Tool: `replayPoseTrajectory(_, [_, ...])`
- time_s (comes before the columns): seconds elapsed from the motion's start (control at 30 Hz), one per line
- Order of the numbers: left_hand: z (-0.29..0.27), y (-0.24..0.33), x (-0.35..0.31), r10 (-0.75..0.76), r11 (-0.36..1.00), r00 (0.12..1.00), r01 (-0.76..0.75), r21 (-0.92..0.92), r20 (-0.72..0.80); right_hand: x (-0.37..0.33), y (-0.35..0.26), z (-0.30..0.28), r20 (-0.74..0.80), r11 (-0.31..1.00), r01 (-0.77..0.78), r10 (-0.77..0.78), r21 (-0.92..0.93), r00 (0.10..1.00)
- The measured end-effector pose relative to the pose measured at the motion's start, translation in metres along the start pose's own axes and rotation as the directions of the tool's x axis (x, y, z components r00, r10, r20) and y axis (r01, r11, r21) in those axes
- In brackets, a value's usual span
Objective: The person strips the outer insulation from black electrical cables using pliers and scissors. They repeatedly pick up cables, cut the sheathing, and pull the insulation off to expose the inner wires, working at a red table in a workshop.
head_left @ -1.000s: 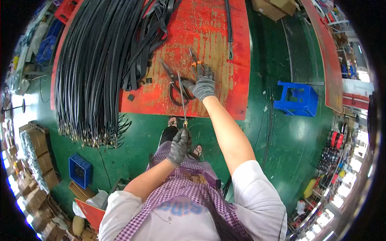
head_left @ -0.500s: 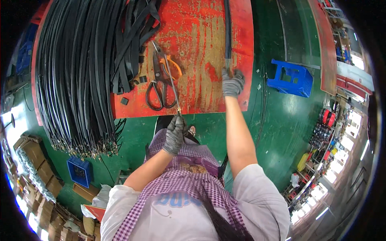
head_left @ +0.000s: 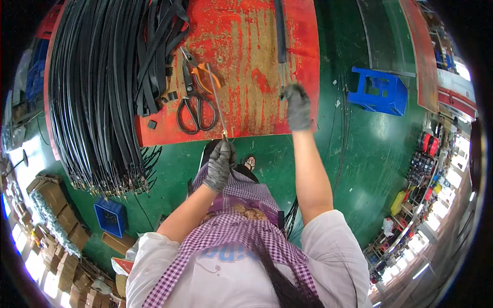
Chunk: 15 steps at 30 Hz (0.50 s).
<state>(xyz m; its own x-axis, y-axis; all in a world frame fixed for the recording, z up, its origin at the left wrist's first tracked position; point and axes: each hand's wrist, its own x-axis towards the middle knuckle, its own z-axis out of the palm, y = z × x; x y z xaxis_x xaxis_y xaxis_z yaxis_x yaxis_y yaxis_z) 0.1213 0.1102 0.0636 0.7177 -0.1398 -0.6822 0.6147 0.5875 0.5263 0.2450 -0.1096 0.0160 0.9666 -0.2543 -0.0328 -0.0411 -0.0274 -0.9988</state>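
My left hand (head_left: 220,167), in a dark grey glove, is closed around the lower end of a thin metal rod (head_left: 215,100) at the table's near edge. The rod slants up over the tabletop. My right hand (head_left: 298,109), also gloved, is smeared by motion near the right edge of the table; its fingers cannot be made out clearly. Just beyond it lies a long black strip (head_left: 280,36) with thin pale strands (head_left: 282,73) coming out of its near end. Left of the rod are black-handled scissors (head_left: 196,115) and orange-handled pliers (head_left: 215,81).
A thick bundle of long black straps (head_left: 95,92) covers the left of the worn red table (head_left: 246,118) and hangs over its edge. Flat black bands (head_left: 160,46) lie beside it. A blue stool (head_left: 380,92) stands on the green floor at right, a blue crate (head_left: 109,218) at lower left.
My right hand has drawn back toward me and slightly right from the strip's near end. The rod's far end has swung right, off the scissors. The whole view has shifted a little.
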Motion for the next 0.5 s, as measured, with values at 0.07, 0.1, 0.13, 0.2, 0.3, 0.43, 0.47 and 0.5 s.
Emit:
replayPoseTrajectory(0.07, [-0.005,-0.001,-0.002,0.043,0.999,0.999,-0.043,0.002,-0.031,-0.044,-0.036,0.011,0.332,0.774,0.448,-0.321,-0.448,0.887])
replayPoseTrajectory(0.1, [-0.01,-0.003,-0.003,0.069,0.998,0.997,-0.069,0.006,-0.047,-0.068,-0.074,0.016,0.607,0.445,0.681,-0.32,-0.581,0.728])
replayPoseTrajectory(0.13, [-0.014,-0.005,-0.004,0.088,0.996,0.995,-0.088,0.016,-0.051,-0.095,-0.086,0.016,0.663,0.177,0.8,-0.474,-0.573,0.579])
replayPoseTrajectory(0.2, [-0.023,-0.015,-0.003,0.052,0.996,0.994,-0.058,-0.064,-0.097,-0.138,-0.098,0.01,0.787,0.111,0.857,-0.35,-0.503,0.507])
replayPoseTrajectory(0.3, [0.013,-0.004,-0.012,-0.002,0.999,0.993,-0.001,-0.032,-0.117,-0.178,-0.095,-0.009,0.824,0.482,0.691,0.132,-0.539,0.55])
replayPoseTrajectory(0.43, [0.053,-0.019,0.011,-0.173,0.978,0.981,0.161,0.133,0.083,-0.195,-0.079,-0.029,0.812,0.501,0.678,0.092,-0.538,0.577])
replayPoseTrajectory(0.47, [0.068,-0.025,0.023,-0.171,0.969,0.983,0.154,0.192,0.074,-0.188,-0.082,-0.031,0.83,0.549,0.668,0.09,-0.502,0.55])
replayPoseTrajectory(0.5, [0.08,-0.029,0.035,-0.168,0.957,0.983,0.147,0.249,0.068,-0.18,-0.085,-0.034,0.837,0.633,0.625,0.069,-0.458,0.543])
